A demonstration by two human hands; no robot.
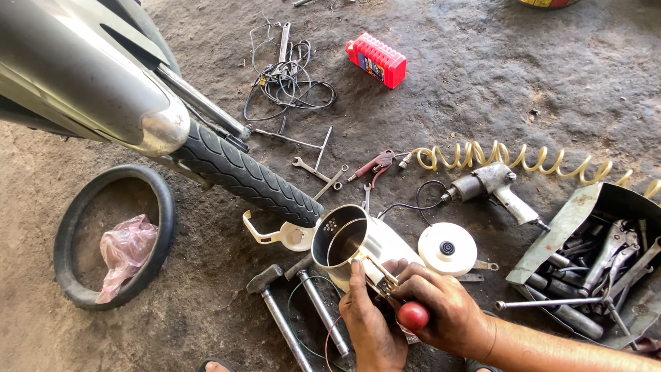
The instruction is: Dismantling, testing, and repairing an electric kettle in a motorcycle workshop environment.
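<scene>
Both hands on floor-level job, near front tyre [241, 176]. Left hand [368, 320] pressed against white kettle [354, 241], fingers curled on its side. Right hand [441, 310] closed round red-handled screwdriver [412, 315], tip seemingly at kettle's handle mount, view partly blocked. Kettle lies on side on floor [482, 76], lid [447, 248] off beside it, white handle piece [272, 234] detached; body not yet apart. Count: one kettle, one lid, one hammer [275, 310], one air wrench [492, 186], one loose tyre [113, 234].

The dirty floor [482, 76] is covered with things: a red bottle [376, 60], wires [289, 86], wrenches [318, 172], a loose tyre [113, 236], and a yellow curly hose [509, 160].
</scene>
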